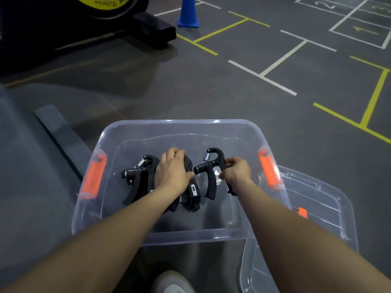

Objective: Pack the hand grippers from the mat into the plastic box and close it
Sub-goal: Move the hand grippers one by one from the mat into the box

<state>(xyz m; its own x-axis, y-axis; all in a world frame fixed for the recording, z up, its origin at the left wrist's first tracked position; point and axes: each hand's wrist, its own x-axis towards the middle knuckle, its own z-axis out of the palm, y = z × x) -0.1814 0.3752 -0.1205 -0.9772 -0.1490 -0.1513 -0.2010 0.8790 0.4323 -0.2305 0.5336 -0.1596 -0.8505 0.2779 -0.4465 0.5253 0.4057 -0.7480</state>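
Observation:
A clear plastic box (190, 237) with orange side latches sits on the floor in front of me. Three black hand grippers lie inside it. The left hand gripper (137, 178) lies free on the box bottom. My left hand (172, 171) rests over the middle hand gripper (191, 193), fingers curled on its top. My right hand (236, 171) pinches one handle of the right hand gripper (210, 172), which stands with its spring end up. The clear lid (321, 199) lies to the right, partly under the box.
A grey mat (31, 166) lies to the left of the box. A blue cone (188, 12) and the black base of an exercise machine (148, 28) stand further back. White and yellow lines mark the floor. My shoe (172, 282) shows at the bottom edge.

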